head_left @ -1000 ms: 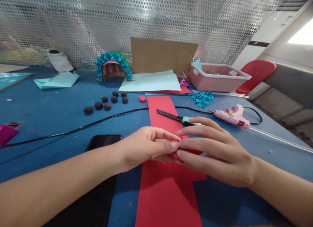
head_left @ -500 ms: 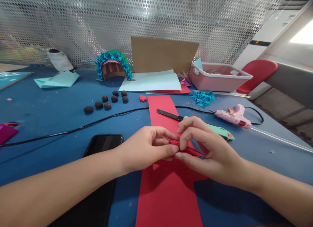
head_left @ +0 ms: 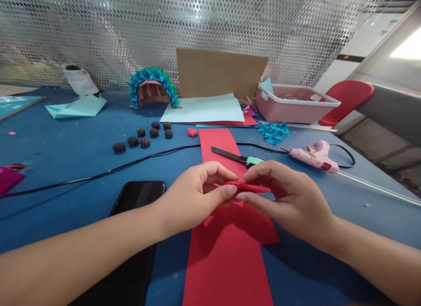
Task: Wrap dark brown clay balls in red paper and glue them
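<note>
A small folded piece of red paper (head_left: 251, 188) is pinched between both hands in the middle of the view. My left hand (head_left: 199, 196) closes thumb and fingers on its left end. From the other side, my right hand (head_left: 286, 198) grips it between thumb and fingertips. Beneath them a long red paper strip (head_left: 226, 262) lies on the blue table. A box cutter (head_left: 230, 155) with its dark blade out rests on the strip, its green handle partly hidden behind my right hand. Beyond the strip's far left corner sits a small red folded paper piece (head_left: 192, 132).
A black phone (head_left: 141, 196) lies under my left forearm. Several dark balls (head_left: 133, 141) are grouped at the left. A pink glue gun (head_left: 315, 156) lies right, its black cord (head_left: 158, 153) crossing the table. A pink basket (head_left: 292, 108) and a blue ruffled arch (head_left: 153, 84) stand behind.
The red paper piece has been turned and now points rightward, flatter between the hands. My right fingers have lowered and drawn back slightly, baring more of the box cutter's green handle.
</note>
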The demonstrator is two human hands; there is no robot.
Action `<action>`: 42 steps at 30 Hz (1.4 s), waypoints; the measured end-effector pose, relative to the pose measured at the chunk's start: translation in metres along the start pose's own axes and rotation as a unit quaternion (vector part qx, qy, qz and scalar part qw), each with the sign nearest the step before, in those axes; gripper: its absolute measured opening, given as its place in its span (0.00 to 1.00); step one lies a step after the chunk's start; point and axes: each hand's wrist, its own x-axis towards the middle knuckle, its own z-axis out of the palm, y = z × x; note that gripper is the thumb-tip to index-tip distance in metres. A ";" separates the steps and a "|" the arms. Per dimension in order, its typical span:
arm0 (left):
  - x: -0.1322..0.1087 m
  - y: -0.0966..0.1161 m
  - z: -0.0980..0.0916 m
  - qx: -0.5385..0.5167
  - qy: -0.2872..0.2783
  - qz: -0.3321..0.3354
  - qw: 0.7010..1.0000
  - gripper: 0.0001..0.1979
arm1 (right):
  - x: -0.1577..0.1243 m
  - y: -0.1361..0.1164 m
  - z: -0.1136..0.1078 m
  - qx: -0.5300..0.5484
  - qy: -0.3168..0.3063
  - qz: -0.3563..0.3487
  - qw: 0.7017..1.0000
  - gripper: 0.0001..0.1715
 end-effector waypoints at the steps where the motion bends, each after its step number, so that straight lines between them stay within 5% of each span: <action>1: 0.000 0.001 0.000 -0.003 0.000 -0.002 1.000 0.06 | -0.001 0.000 0.000 0.027 0.016 0.005 0.999 0.10; 6: -0.002 0.003 0.001 0.000 -0.009 -0.013 1.000 0.10 | 0.000 -0.004 0.003 0.135 0.051 0.053 0.988 0.12; 12: -0.003 0.003 0.000 -0.017 -0.002 -0.001 1.000 0.14 | 0.007 -0.005 0.001 0.176 -0.025 0.116 0.977 0.02; 18: -0.002 0.006 0.003 -0.005 0.005 -0.035 0.999 0.13 | 0.005 -0.007 -0.002 0.070 -0.017 0.049 0.996 0.03; 31: -0.005 0.002 0.004 0.039 0.012 0.052 0.998 0.14 | 0.005 -0.011 0.000 -0.044 0.022 -0.004 0.999 0.02; 39: -0.010 0.005 0.009 0.029 0.034 0.087 0.995 0.09 | 0.004 -0.011 -0.006 0.038 0.014 -0.052 0.998 0.06; 42: -0.009 0.006 0.008 -0.007 0.041 0.095 0.995 0.08 | 0.003 -0.009 -0.005 0.074 0.022 -0.008 0.997 0.06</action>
